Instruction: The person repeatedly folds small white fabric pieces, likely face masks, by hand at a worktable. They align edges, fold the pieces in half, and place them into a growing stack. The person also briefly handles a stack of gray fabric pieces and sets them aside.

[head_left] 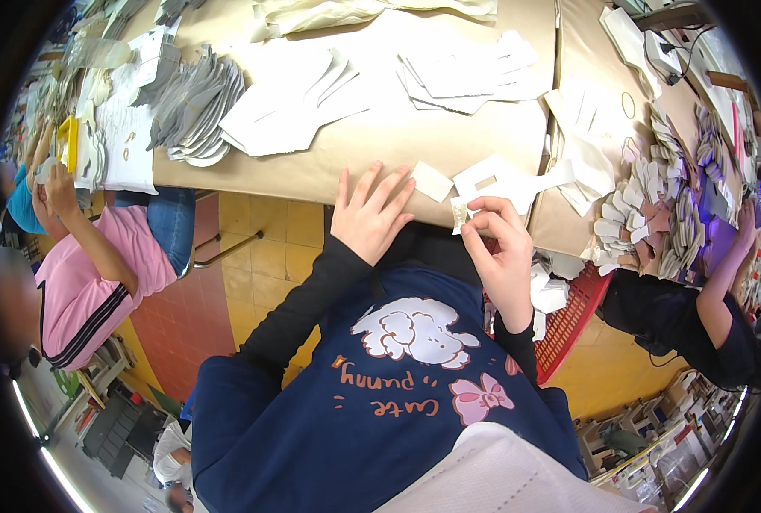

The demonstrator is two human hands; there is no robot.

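I'm watching from afar, and the widest thing here is the brown-covered bench (312,167), whose near edge is my chief worry: anything let slip there could drop toward the lap. Beside the person's right forearm, below that edge, sits the red plastic basket (578,321), another place where a dropped bit might get lost. Up top, the fanned stack of white cut pieces (282,107) lies loose, so a bumping sleeve could spread it. Next, the white slotted piece (510,175), flat beyond the right hand (502,248); a knuckle catching it could turn it askew. The left hand (372,214) rests at the edge, fingers spread and gripping nothing, near the small cream rectangle (431,181); a sideways slide might push that off line. And the smallest, the patterned strip (460,214), right at the bench's edge: the right thumb and forefinger pinch it by one side, and I'd say so slight a hold could let it twist or fall.
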